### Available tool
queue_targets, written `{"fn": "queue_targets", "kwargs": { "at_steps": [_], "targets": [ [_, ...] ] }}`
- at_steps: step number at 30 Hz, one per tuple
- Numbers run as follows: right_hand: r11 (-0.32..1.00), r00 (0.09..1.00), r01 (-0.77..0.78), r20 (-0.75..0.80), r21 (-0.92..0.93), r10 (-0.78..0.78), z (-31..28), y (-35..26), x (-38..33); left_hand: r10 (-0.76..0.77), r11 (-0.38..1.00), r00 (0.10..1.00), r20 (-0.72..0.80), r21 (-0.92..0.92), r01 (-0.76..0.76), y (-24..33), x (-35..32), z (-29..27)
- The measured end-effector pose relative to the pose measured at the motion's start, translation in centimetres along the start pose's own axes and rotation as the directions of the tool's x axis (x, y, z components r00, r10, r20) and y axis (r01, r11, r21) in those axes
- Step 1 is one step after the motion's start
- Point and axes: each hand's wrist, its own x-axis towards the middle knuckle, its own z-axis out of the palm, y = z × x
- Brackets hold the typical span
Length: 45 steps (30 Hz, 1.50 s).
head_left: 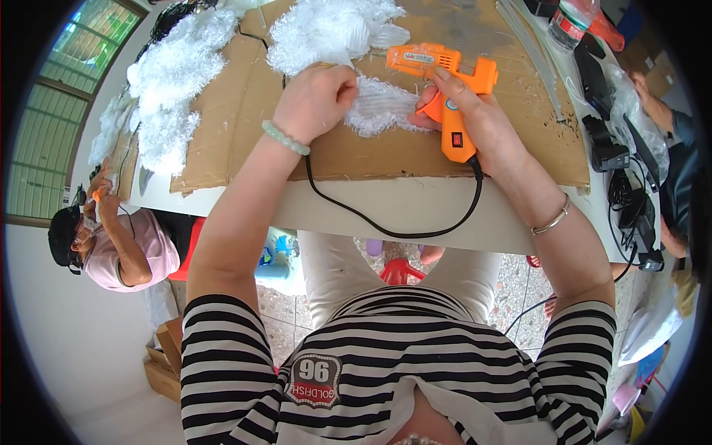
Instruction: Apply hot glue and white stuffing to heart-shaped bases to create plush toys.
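Observation:
An orange hot glue gun [455,126] is gripped in my right hand [495,126], its nozzle pointing left above the cardboard [241,137]. The thumb lies along its upper side and the fingers wrap the handle. My left hand [317,100] is closed, fingers curled under; whatever they may hold is hidden. Between my hands lies a white piece of fringed, pleated fabric [382,104], close to the left hand's knuckles and the right hand's fingertips. A heap of the same white fringed material [326,33] lies just beyond the left hand.
More white fringed material [182,81] is piled at the left. The gun's black cord [378,228] loops over the table's front edge. Clear sticks [535,55], a bottle [571,26] and black adapters [612,152] lie at the right. Co-workers [130,245] sit left and right.

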Motion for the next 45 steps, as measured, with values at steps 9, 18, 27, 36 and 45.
{"fn": "queue_targets", "kwargs": {
  "at_steps": [9,18,27,36,45],
  "targets": [
    [1.000,0.999,0.016,-0.036,0.020,-0.015,0.3,-0.2,-0.3,-0.163,0.986,0.987,-0.008,-0.034,0.162,0.0,0.8,0.0],
    [0.972,0.989,0.148,-0.002,0.184,-0.150,-0.6,0.2,0.4,-0.096,0.974,0.943,-0.319,-0.227,0.023,2.1,1.1,-0.3],
    [0.961,0.958,0.272,-0.111,0.048,-0.266,-1.5,-2.0,-1.8,0.007,0.882,1.000,-0.005,-0.472,-0.009,3.6,0.0,0.1],
    [0.811,0.954,0.213,-0.064,-0.546,-0.293,-4.9,-1.6,-8.8,0.119,0.922,0.990,-0.073,-0.363,-0.138,2.7,0.0,0.3],
    [0.672,0.975,0.046,-0.112,-0.739,-0.190,-3.7,-1.2,-7.5,0.106,0.939,0.991,-0.084,-0.319,-0.127,2.6,-0.3,0.4]
  ]
}}
